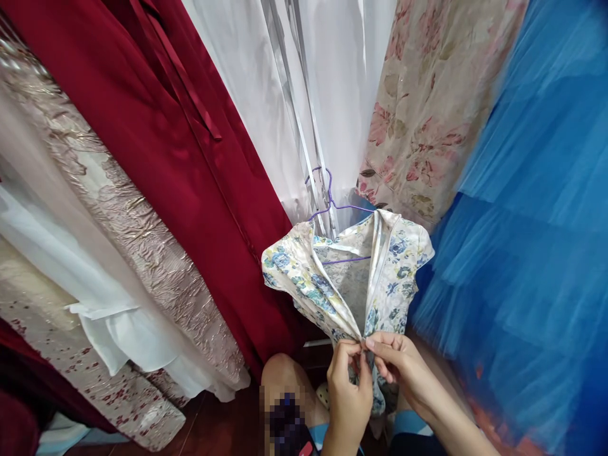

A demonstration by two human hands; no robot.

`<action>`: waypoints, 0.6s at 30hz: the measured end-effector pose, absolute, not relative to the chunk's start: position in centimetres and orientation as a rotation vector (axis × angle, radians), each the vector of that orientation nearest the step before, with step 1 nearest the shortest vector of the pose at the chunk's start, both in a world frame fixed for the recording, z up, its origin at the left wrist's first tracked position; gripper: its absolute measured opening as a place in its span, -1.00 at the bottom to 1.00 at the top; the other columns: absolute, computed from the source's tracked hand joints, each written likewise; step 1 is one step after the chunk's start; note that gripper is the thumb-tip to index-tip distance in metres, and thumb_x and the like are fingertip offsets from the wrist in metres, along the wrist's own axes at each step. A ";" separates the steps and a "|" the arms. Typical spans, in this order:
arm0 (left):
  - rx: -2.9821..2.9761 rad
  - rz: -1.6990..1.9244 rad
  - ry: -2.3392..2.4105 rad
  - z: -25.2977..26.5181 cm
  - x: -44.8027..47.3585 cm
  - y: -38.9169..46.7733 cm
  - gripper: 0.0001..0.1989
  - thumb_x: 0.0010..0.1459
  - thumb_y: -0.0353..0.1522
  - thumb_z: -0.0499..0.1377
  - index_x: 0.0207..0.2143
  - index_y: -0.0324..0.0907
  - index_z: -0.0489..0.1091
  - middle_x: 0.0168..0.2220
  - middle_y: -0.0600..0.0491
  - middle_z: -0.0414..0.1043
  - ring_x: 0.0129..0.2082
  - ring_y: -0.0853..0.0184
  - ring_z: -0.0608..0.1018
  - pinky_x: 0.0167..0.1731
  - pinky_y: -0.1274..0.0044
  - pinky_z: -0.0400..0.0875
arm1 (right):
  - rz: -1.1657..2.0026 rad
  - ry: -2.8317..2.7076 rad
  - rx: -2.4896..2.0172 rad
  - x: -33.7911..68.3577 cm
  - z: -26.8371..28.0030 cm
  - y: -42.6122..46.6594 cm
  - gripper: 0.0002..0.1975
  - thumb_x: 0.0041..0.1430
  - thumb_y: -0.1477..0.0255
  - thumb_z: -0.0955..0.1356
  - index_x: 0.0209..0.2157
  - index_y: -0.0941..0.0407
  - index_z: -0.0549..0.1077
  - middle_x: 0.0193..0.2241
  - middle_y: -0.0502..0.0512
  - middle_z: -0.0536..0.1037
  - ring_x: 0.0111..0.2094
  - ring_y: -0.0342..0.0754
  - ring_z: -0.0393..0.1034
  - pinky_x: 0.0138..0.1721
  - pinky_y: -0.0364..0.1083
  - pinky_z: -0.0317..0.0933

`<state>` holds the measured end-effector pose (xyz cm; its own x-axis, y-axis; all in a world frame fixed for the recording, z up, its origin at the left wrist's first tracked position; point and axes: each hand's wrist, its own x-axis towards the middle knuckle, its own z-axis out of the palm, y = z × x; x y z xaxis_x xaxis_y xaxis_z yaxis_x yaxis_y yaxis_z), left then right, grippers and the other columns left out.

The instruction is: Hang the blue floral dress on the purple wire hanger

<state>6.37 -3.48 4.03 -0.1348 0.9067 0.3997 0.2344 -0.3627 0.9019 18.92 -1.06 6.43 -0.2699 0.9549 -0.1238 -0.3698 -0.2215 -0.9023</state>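
A cap-sleeved white dress (327, 296) with blue, green and yellow flowers hangs on a purple wire hanger (330, 201). Its long zip opening is spread in a V from the neckline down to my fingers. At the foot of the V, my left hand (350, 380) pinches the fabric edge with thumb and fingers. Right beside it, my right hand (392, 358) is closed in a pinch at the same spot, its thumb against the zip edge. The zip slider is too small or covered to make out. Below my hands the dress is partly hidden.
Long garments hang all around: a dark red satin gown (156, 145), a white gown with ribbons (342, 69), a pink-flowered beige gown (432, 114) and a blue tiered tulle gown (527, 240). Textured pale gowns (128, 196) hang at left. My bent knee (282, 373) shows below.
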 end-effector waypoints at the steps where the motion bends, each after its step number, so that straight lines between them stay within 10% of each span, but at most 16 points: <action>1: 1.655 1.534 1.289 3.9 6.3 -3.3 -0.92 0.22 -0.42 0.12 -0.33 -0.17 0.40 -0.37 0.01 0.40 -0.36 0.30 0.45 -0.30 0.54 0.34 | 1.719 -0.948 -0.878 18.9 6.6 -0.8 -0.63 0.08 0.18 0.46 -0.53 0.21 0.48 -0.77 -0.09 0.30 -0.73 -0.29 -0.04 -0.64 -0.19 -0.21; 18: 2.440 0.748 1.423 7.5 5.9 -1.5 -0.78 0.01 -0.60 0.01 -0.32 -0.14 0.19 -0.28 0.03 0.33 -0.33 0.27 0.44 -0.39 0.47 0.17 | 1.430 -1.062 -0.706 18.3 20.0 11.2 -0.77 -0.11 0.34 0.51 -0.59 0.22 0.51 -0.79 -0.10 0.32 -0.73 -0.30 0.04 -0.69 -0.20 -0.20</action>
